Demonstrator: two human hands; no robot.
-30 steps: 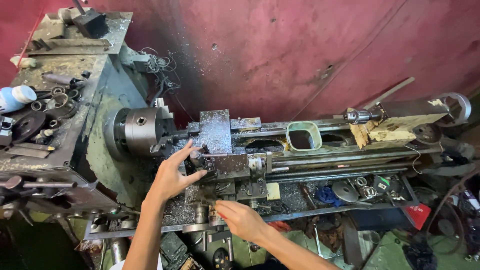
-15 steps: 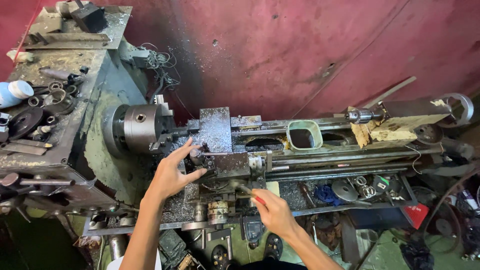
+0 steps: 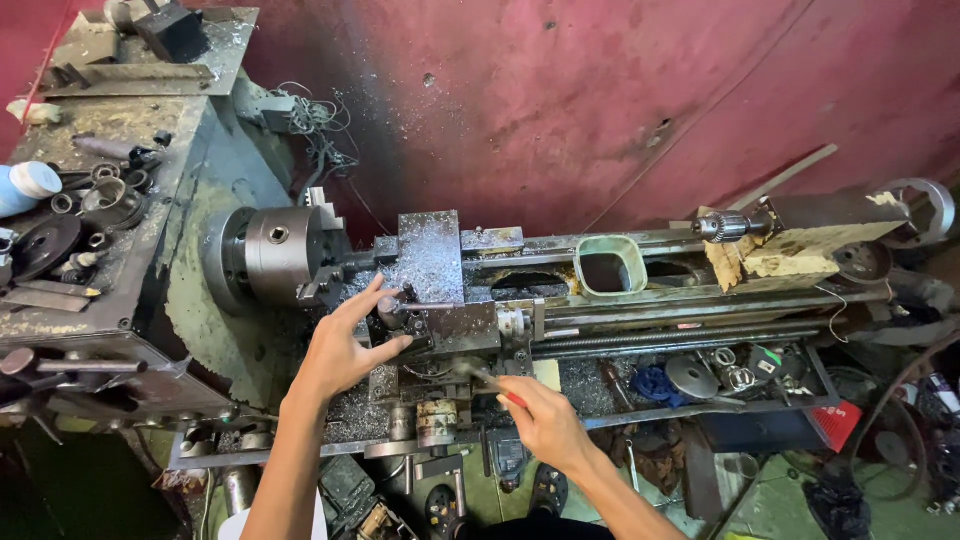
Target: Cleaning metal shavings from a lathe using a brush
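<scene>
chuck [image 3: 278,255] left of centre, green tray [image 3: 610,266] right | left hand [image 3: 345,345] spread on grimy tool post [image 3: 405,312] | right hand [image 3: 545,420] grips red-handled tool [image 3: 497,388]

Maroon wall [image 3: 620,90]; seemingly red-handled tool [image 3: 505,392].

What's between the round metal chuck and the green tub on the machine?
In the head view, between the chuck and the green tub sits a grey metal block dusted with shavings; the left hand rests just below it.
</scene>
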